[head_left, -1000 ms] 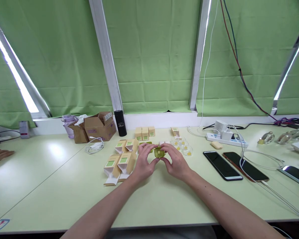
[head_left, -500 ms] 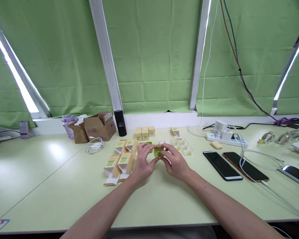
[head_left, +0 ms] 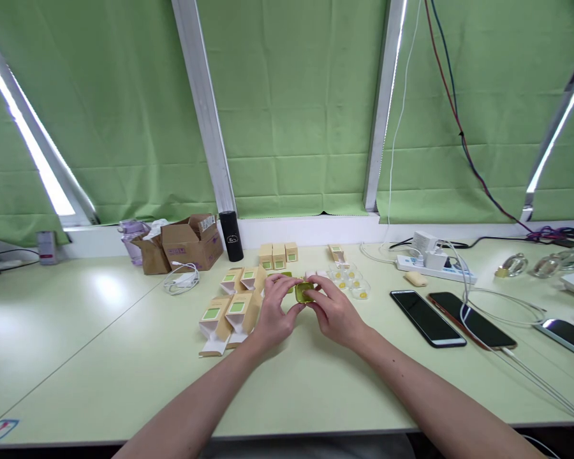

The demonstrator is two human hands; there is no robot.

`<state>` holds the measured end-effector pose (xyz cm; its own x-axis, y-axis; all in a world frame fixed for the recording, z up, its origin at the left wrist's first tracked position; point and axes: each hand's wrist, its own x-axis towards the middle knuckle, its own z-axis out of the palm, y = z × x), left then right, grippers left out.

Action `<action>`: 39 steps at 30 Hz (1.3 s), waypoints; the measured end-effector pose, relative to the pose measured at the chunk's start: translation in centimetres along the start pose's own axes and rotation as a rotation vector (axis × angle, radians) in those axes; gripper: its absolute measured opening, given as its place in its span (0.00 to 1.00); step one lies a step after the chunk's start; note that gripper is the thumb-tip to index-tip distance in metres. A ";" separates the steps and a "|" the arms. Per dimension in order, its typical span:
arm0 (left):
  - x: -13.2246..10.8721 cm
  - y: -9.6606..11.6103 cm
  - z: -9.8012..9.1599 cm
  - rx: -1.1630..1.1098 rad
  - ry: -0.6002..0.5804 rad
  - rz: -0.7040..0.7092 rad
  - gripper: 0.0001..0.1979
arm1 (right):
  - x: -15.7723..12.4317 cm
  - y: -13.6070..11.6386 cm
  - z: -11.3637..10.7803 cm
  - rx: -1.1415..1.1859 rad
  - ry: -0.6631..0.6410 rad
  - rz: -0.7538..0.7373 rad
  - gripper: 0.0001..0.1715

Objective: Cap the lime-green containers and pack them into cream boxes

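Note:
Between my two hands, just above the table, is a small square olive-green container (head_left: 304, 292), its hollow side facing me. My left hand (head_left: 277, 310) grips its left edge with thumb and fingertips. My right hand (head_left: 333, 310) holds the right edge, with a finger reaching into the hollow. Behind my left fingers another green piece (head_left: 286, 275) shows in part. To the left stand several opened cream cartons (head_left: 240, 308) with green labels. Right of my right hand lie clear plastic cups (head_left: 360, 290) with yellow bits in them.
Small closed cartons (head_left: 279, 256) stand at the back, near a black cylinder (head_left: 231, 236) and a brown cardboard box (head_left: 192, 243). On the right are phones (head_left: 427, 318), a white cable (head_left: 466, 306), a power strip (head_left: 435, 268) and a beige oval object (head_left: 415, 278).
The green container has shifted very slightly to the left between my hands. Both hands keep nearly the same grip, and the things on the table stay put.

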<state>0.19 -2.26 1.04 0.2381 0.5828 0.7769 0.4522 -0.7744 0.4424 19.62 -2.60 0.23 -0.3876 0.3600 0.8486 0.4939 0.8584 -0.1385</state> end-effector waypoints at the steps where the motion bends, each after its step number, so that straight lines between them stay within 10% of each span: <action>1: 0.0 0.0 0.0 0.000 0.000 -0.001 0.20 | 0.0 0.0 0.0 0.000 -0.004 -0.001 0.18; 39: -0.1 0.3 -0.3 -0.027 -0.024 -0.049 0.22 | 0.0 -0.2 0.3 0.188 0.084 0.176 0.11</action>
<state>0.09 -2.61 1.26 0.2366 0.6256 0.7434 0.4406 -0.7510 0.4917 19.29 -2.68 0.06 -0.2383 0.4850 0.8414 0.3915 0.8408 -0.3738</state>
